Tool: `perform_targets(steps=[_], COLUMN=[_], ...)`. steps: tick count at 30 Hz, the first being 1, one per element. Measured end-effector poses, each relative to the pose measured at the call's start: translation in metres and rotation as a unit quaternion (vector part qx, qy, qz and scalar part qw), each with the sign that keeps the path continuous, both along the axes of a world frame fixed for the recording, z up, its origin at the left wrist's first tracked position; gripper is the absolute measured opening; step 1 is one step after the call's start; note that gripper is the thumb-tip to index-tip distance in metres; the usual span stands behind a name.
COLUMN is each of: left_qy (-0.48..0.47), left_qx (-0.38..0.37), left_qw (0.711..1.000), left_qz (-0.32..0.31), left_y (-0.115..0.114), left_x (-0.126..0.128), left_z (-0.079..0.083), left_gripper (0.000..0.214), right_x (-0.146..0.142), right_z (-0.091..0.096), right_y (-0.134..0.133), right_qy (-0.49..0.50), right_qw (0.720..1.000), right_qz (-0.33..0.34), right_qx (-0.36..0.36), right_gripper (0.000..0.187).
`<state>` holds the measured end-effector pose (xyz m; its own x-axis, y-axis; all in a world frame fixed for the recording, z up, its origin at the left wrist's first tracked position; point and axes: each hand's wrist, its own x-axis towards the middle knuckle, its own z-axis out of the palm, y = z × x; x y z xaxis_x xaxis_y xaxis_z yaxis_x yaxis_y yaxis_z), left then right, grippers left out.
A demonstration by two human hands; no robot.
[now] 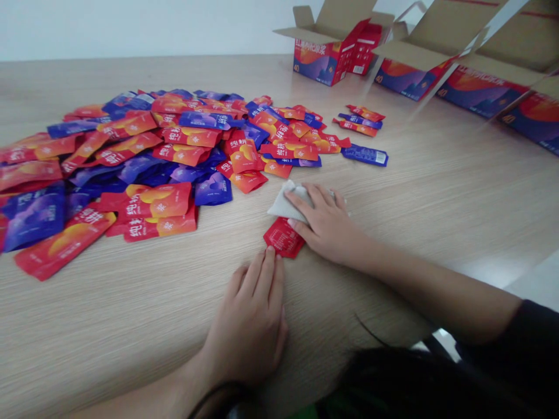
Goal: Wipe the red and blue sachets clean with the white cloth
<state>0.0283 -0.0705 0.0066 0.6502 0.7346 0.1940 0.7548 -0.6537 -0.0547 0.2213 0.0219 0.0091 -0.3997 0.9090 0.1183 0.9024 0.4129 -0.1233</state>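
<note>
A red pouch point(283, 238) lies flat on the table between my hands, its printed back with pale text facing up. My left hand point(251, 314) rests on the tabletop with fingers stretched forward, the fingertips touching the pouch's near left edge. In my right hand point(327, 227) is a folded white cloth point(290, 201), pressed down by the fingers just beyond the pouch. The right thumb overlaps the pouch's upper right part and hides it.
A large heap of red-orange and blue pouches point(187, 137) spreads over the left and middle of the wooden table point(131, 314). Several slim pouches point(360, 122) lie apart near a blue one point(364, 155). Open printed cartons point(318, 61) stand along the back right.
</note>
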Motion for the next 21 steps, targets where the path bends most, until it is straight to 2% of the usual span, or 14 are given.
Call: perform_targets(steps=[2,3,6,8,10,13,15,18,21], left_qy=[0.002,0.002,0.000,-0.005,-0.011,-0.010,-0.013,-0.089,-0.154], left_qx=[0.004,0.006,0.013,0.018,0.027,0.021,-0.005,-0.054,-0.064], left_qw=[1.000,1.000,1.000,1.000,1.000,1.000,0.999,0.992,0.983], left_qz=[0.001,0.001,-0.005,-0.005,-0.003,0.018,0.050,0.077,0.076], left_y=[0.000,0.000,-0.002,-0.003,-0.001,0.013,0.029,0.055,0.070], left_x=[0.000,-0.001,0.000,0.000,-0.001,-0.006,-0.013,-0.022,-0.025], left_z=[0.000,0.000,-0.001,0.000,0.001,0.006,0.009,0.010,0.009], left_gripper=[0.059,0.060,0.058,0.057,0.055,0.040,0.029,0.026,0.025], right_x=[0.000,-0.003,-0.011,-0.010,0.000,0.024,0.034,0.030,0.015], right_z=[-0.001,-0.001,0.002,0.004,0.003,0.001,0.002,0.009,0.015], right_y=[0.001,-0.002,-0.015,-0.015,-0.004,0.022,0.032,0.026,0.008], right_qy=[0.001,0.001,0.001,-0.001,-0.004,-0.015,-0.010,0.044,0.090], right_qw=[1.000,1.000,0.995,0.992,0.997,0.999,0.997,0.998,0.990], right_qz=[-0.017,-0.002,0.098,0.127,0.078,-0.048,-0.078,-0.025,0.093], right_qx=[0.007,0.009,0.009,0.006,0.005,0.004,0.005,0.037,0.057], right_gripper=[0.056,0.056,0.056,0.055,0.054,0.054,0.054,0.049,0.047])
